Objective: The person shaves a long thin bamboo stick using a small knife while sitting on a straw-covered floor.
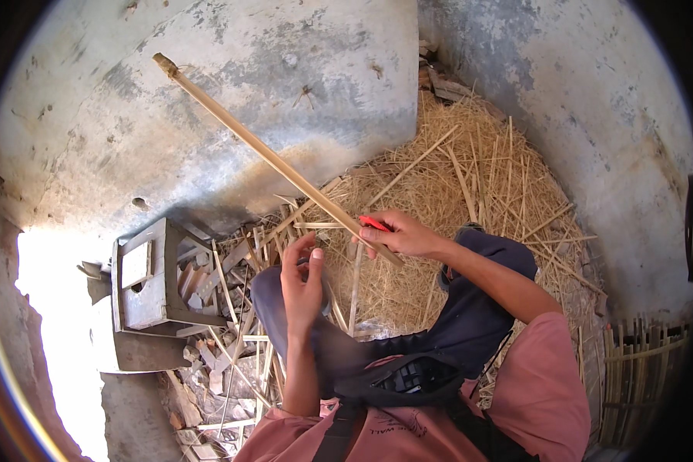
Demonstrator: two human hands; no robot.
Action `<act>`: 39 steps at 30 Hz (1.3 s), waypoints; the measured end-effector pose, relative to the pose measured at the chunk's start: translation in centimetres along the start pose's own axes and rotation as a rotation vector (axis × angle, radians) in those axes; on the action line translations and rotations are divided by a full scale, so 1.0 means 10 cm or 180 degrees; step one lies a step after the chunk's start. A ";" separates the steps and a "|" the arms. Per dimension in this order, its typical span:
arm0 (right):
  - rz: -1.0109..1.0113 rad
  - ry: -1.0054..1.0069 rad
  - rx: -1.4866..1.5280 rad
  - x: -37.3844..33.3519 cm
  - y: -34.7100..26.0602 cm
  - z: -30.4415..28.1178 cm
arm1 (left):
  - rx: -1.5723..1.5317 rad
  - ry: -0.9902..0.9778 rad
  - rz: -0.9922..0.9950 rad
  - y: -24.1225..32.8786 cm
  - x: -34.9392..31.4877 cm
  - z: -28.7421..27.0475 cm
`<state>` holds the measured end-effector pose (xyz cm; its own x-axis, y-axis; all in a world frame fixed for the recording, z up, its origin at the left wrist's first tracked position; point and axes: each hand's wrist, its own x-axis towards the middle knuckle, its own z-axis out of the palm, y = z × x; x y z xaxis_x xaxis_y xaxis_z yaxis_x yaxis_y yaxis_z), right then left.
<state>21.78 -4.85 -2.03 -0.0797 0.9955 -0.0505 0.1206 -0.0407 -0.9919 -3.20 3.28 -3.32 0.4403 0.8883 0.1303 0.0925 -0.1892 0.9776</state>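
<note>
A long split bamboo strip [266,150] slants from upper left down to my right hand [408,235], with a rough knot at its far end. The fingers of that hand are closed about the strip near its lower end. A red object [374,223], perhaps a tool handle, is also in this grip; the rest of it is hidden. My left hand [303,281] is raised above my left knee, just left of the strip's lower end. Its fingers are partly curled and apart, with nothing in them.
Thin shavings [470,146] and loose strips cover the floor ahead. A weathered wooden box frame [158,281] stands at left beside broken bricks [212,369]. Worn plaster walls [285,69] enclose the corner. At lower right stands a slatted bamboo piece [643,369].
</note>
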 end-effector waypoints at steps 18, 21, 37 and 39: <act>-0.0481 0.0418 -0.0022 -0.03 0.13 0.09 | -0.0832 -0.0223 0.0079 0.06 0.18 0.20; -0.0623 0.0697 -0.0070 -0.07 -0.02 0.00 | -0.0873 -0.0284 0.0004 0.09 0.15 0.17; -0.1672 0.0951 -0.2245 -0.17 -0.08 0.02 | -0.1813 -0.0826 -0.0897 0.33 -0.21 0.41; -0.1630 0.0891 -0.2321 -0.16 -0.10 0.02 | -0.1853 -0.0747 -0.0816 0.29 -0.23 0.44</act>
<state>21.64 -6.43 -0.97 -0.0649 0.8656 0.4965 0.7354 0.3778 -0.5625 -0.05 -1.19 -1.48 0.6569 0.7482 -0.0928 -0.2472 0.3300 0.9110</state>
